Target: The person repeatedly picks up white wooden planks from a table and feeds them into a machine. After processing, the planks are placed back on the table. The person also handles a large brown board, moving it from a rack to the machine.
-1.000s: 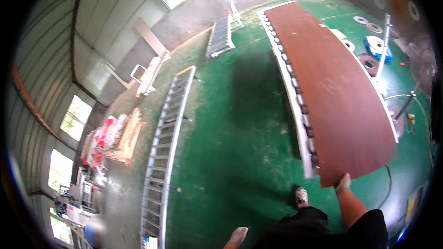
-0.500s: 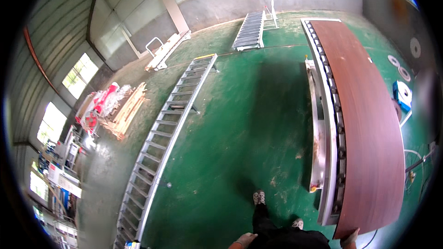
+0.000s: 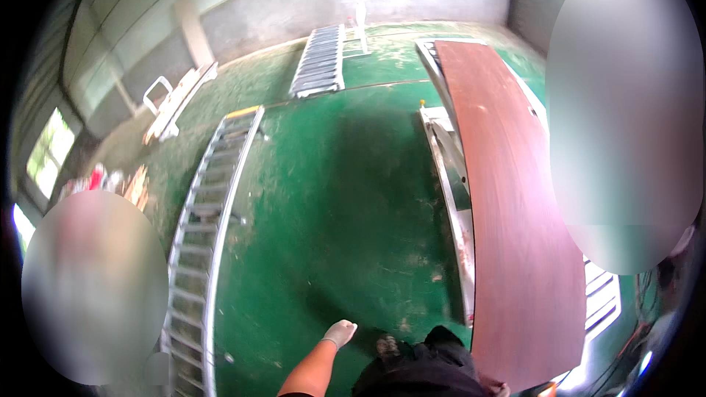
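Note:
A long reddish-brown wood-grain panel (image 3: 515, 198) lies on a roller conveyor (image 3: 604, 290) to my right. Its left side hangs past the conveyor's left rail, and white slats show beyond its right edge. At the near left corner of the panel, my right hand (image 3: 500, 390) is barely in view at the lower rim, gripping the edge; most of its fingers are hidden. My left hand (image 3: 340, 332), in a light glove, is held over the green floor, fingers curled in, with no object seen in it.
A long metal roller frame (image 3: 209, 228) lies to my left. Another roller section (image 3: 318, 59) stands farther back. Beneath the panel runs a white base frame (image 3: 448, 213). A white cart with boards (image 3: 180, 103) is at the far left. Cables (image 3: 632, 331) lie at the lower right.
The near end of the panel has swung left over the conveyor's left rail, uncovering slats on the right. My left hand has moved forward, away from my body. The whole view has turned right.

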{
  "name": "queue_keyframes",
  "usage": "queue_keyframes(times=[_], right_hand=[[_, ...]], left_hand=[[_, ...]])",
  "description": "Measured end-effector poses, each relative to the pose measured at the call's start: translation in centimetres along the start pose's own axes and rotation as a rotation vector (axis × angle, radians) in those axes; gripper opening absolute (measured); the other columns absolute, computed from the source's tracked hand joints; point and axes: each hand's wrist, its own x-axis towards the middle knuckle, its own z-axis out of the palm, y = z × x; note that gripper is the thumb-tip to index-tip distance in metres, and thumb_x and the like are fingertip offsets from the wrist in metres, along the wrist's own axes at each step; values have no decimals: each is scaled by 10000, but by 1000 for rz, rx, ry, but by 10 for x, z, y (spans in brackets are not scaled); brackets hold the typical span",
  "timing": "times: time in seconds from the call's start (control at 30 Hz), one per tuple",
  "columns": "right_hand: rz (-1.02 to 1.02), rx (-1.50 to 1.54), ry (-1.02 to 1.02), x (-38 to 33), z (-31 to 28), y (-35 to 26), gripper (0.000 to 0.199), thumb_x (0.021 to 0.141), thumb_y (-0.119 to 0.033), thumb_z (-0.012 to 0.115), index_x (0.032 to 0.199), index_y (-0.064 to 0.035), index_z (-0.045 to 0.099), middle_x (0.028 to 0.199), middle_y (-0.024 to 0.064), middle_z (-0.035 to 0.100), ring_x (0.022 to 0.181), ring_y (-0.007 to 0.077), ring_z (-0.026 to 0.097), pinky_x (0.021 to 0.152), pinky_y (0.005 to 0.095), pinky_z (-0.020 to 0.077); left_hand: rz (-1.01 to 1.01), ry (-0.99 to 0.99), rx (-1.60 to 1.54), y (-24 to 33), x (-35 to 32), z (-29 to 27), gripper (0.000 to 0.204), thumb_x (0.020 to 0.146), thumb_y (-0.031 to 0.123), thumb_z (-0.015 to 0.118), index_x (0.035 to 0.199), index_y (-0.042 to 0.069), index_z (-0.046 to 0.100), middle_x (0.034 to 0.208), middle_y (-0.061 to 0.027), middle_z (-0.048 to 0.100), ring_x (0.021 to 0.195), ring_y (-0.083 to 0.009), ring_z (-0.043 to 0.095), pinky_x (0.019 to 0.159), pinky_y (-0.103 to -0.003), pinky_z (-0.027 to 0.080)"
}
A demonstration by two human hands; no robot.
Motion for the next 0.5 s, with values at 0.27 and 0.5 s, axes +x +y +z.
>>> queue_keyframes(times=[0.27,0.5], right_hand=[[75,-286,160,-15,89,-92,683,1034,-543,548,1531,-73,529,1557,187,554,1428,411,515,1190,518,423],[56,-501,229,68,179,-268,653,1028,-509,573,1498,-56,558,1528,203,575,1413,419,525,1175,514,434]], left_hand=[[33,-240,352,-7,117,-99,519,1024,438,518,1095,-7,775,1230,-291,718,1192,-467,677,1036,-528,522],[371,-339,216,100,186,-115,484,1075,415,520,1140,-22,717,1172,-283,725,1156,-446,690,997,-527,527]])
